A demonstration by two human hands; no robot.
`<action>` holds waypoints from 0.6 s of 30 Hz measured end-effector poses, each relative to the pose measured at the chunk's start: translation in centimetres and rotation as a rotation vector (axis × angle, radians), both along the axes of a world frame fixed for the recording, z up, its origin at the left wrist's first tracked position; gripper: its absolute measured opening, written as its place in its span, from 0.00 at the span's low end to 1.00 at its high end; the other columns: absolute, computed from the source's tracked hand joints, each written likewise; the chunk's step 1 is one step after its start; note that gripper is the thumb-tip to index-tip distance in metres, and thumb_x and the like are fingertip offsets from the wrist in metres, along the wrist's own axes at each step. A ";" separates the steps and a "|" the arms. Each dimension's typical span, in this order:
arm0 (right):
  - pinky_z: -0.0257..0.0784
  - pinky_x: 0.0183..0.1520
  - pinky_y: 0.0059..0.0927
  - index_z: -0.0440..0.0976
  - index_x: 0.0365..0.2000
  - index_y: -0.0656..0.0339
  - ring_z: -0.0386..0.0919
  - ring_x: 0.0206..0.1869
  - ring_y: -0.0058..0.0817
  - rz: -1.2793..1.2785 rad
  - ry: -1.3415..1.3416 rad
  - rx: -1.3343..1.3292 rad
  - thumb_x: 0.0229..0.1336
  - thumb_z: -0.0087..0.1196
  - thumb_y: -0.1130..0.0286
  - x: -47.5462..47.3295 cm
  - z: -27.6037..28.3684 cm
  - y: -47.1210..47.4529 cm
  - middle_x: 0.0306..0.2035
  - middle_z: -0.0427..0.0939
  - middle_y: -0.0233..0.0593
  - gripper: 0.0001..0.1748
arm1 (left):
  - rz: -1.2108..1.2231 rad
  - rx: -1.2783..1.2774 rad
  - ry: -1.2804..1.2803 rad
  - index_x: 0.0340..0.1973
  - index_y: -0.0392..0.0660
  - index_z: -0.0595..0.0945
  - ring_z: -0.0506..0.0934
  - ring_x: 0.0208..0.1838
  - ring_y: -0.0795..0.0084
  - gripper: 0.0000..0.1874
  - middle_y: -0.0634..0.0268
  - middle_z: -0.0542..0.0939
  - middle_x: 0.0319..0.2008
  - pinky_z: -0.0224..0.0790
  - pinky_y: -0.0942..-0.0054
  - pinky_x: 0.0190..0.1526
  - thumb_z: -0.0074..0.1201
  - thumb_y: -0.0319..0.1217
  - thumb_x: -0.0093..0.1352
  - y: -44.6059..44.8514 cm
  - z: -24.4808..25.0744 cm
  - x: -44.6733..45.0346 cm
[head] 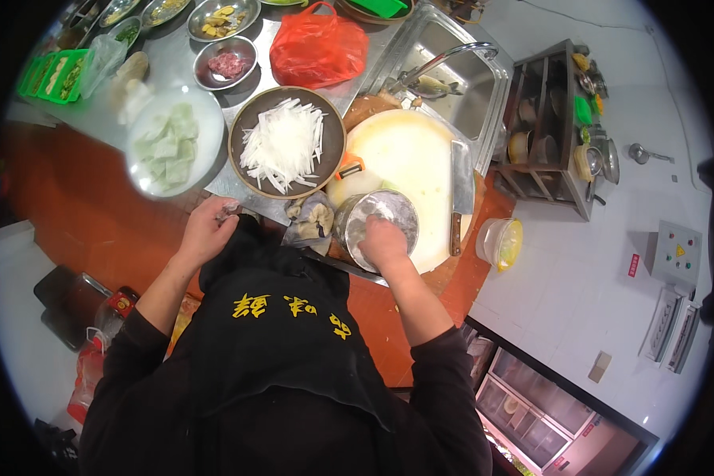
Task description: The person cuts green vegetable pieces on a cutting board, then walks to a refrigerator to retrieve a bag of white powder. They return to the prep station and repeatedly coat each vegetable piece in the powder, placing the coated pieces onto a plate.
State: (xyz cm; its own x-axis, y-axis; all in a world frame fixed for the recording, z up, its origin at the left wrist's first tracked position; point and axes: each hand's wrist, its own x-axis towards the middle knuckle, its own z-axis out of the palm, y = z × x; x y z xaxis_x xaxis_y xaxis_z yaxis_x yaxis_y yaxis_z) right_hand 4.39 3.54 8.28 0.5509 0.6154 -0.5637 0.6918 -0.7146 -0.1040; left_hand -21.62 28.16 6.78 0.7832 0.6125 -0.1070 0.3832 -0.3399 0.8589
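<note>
My right hand [385, 239] reaches into a metal pot [409, 208] with whitish, powdery residue on its inner wall; the fingertips are hidden inside. The pot stands at the near edge of a round, pale cutting board [419, 152]. My left hand [207, 229] hovers off the counter's front edge with curled fingers. Something whitish clings to or sits between its fingertips, too small to make out. Beyond it are a plate [214, 128] of pale green slices [169, 146] and a brown-rimmed dish [235, 152] heaped with white shredded strips [284, 143]. A crumpled cloth [311, 220] lies beside the pot.
A cleaver [462, 184] lies along the board's right side. An orange peeler [351, 168] rests between dish and board. Behind are a red plastic bag [318, 47], a bowl of minced meat [226, 64], and a sink [482, 113] with a faucet [446, 56] and a fish [433, 87].
</note>
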 end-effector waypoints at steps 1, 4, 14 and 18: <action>0.77 0.46 0.46 0.75 0.37 0.66 0.81 0.42 0.50 -0.021 -0.003 -0.001 0.48 0.65 0.63 0.1 -0.1 -0.1 0.37 0.81 0.58 0.19 | -0.012 0.020 -0.004 0.43 0.38 0.80 0.80 0.39 0.63 0.11 0.56 0.80 0.37 0.73 0.69 0.42 0.57 0.25 0.64 0.0 0.0 0.0; 0.77 0.46 0.45 0.74 0.39 0.68 0.81 0.41 0.52 -0.076 0.034 0.020 0.48 0.61 0.67 1.3 0.0 -0.9 0.38 0.80 0.60 0.19 | -0.013 0.004 0.006 0.43 0.38 0.80 0.80 0.39 0.63 0.11 0.56 0.80 0.37 0.73 0.70 0.42 0.57 0.25 0.65 0.0 0.2 0.0; 0.76 0.33 0.22 0.70 0.46 0.73 0.80 0.32 0.23 -0.704 0.773 0.558 0.57 0.53 0.79 3.1 6.4 -3.4 0.34 0.78 0.39 0.16 | -0.291 -0.493 -0.076 0.49 0.39 0.80 0.79 0.38 0.73 0.16 0.63 0.81 0.38 0.73 0.73 0.43 0.60 0.30 0.66 -3.6 2.1 4.9; 0.78 0.36 0.23 0.70 0.47 0.70 0.80 0.37 0.24 -0.732 0.955 0.666 0.60 0.52 0.81 0.1 7.5 -0.5 0.38 0.80 0.40 0.14 | -0.318 -0.948 -0.100 0.51 0.40 0.79 0.77 0.37 0.78 0.16 0.68 0.80 0.37 0.71 0.78 0.38 0.58 0.33 0.71 -5.2 3.0 7.5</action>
